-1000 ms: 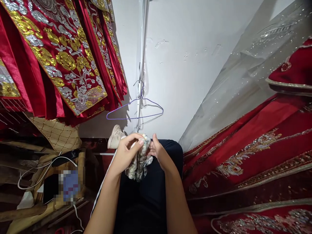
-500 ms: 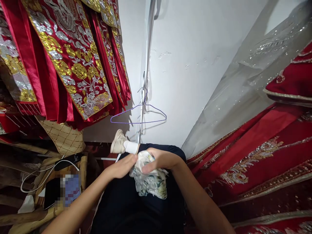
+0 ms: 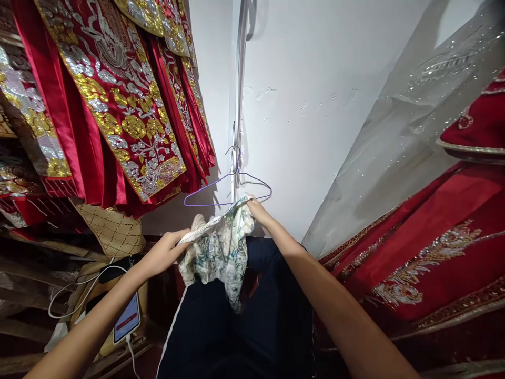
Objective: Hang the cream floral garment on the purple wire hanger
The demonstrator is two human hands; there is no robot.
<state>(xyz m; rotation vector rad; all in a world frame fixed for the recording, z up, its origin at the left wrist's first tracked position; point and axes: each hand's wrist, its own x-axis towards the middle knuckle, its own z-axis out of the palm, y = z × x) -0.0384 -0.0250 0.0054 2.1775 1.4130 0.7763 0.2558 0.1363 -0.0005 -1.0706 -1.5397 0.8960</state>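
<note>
Two bare hands, one patterned cloth [image 3: 221, 252] spread between them above the lap. Clock centred on the cloth.

Left hand [image 3: 168, 252] at 9 o'clock: thumb and fingers clamped together on the end of the pale upper edge. Right hand [image 3: 259, 211] between 1 and 2 o'clock, higher: fingers closed on the other end of that edge, though the fingertips are partly hidden by fabric and their exact grip cannot be told.

Edge runs fairly straight between the hands, sloping up to the right one. Below it the body hangs in loose gathers, one tail drooping at 5 o'clock before the dark trousers [image 3: 252, 295].

Handling, judged by look: light, limp, soft; likely to bunch and swing, little risk of breakage, perhaps a bit slippery. Best hold: both ends of the upper edge, pinched firmly, so the folds drop free.

Purple hanger [image 3: 215, 182] at 12 o'clock, just behind the right hand in view. Lit phone [image 3: 127, 320] at 8. Red embroidered garment [image 3: 134, 126] at 10 to 11.
</note>
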